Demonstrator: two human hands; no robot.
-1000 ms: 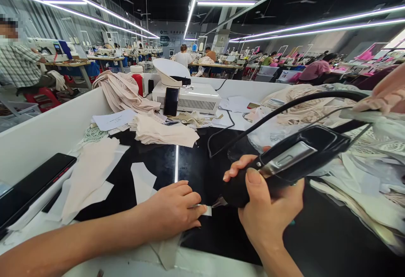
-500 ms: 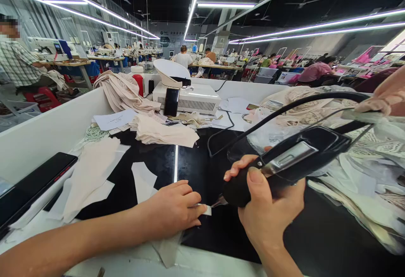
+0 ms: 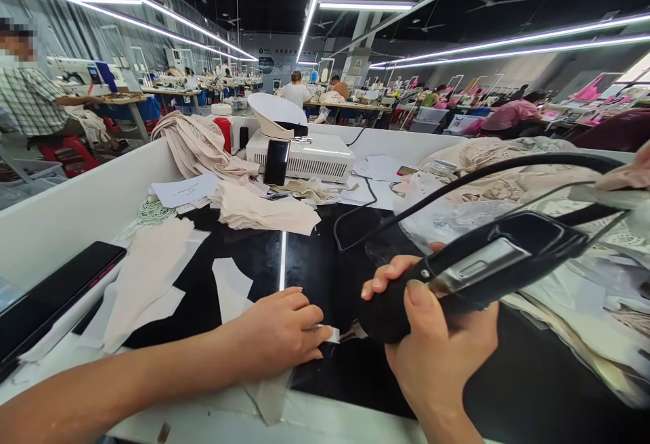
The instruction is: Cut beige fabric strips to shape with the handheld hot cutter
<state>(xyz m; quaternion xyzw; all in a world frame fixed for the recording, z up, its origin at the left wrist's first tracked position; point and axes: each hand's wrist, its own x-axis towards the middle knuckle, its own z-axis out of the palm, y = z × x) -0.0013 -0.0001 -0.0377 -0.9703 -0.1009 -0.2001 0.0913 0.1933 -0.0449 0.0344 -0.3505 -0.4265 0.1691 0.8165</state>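
My left hand (image 3: pixel 284 336) lies palm down on a pale fabric piece (image 3: pixel 232 288), pressing it to the black work surface (image 3: pixel 355 376). Its curled fingers hold a small white end (image 3: pixel 334 334) of the piece, which juts out past the fingertips. My right hand (image 3: pixel 441 336) is wrapped round a black corded hand tool (image 3: pixel 472 264) with a metal plate on its side. The tool's thin metal tip (image 3: pixel 354 331) points left, close to that white end; whether they touch I cannot tell.
At the right edge, another person's hand (image 3: pixel 632 173) is by clear plastic and the tool's cord. A stack of cream fabric pieces (image 3: pixel 267 208) lies ahead, before a white vented box (image 3: pixel 309 158). More fabric pieces (image 3: pixel 147 275) lie left; a low white wall (image 3: pixel 76 210) borders the table.
The hand tool and my right hand have shifted slightly right, drawing the tip a little from the white end. The other person's hand has moved right. My left hand stays put.
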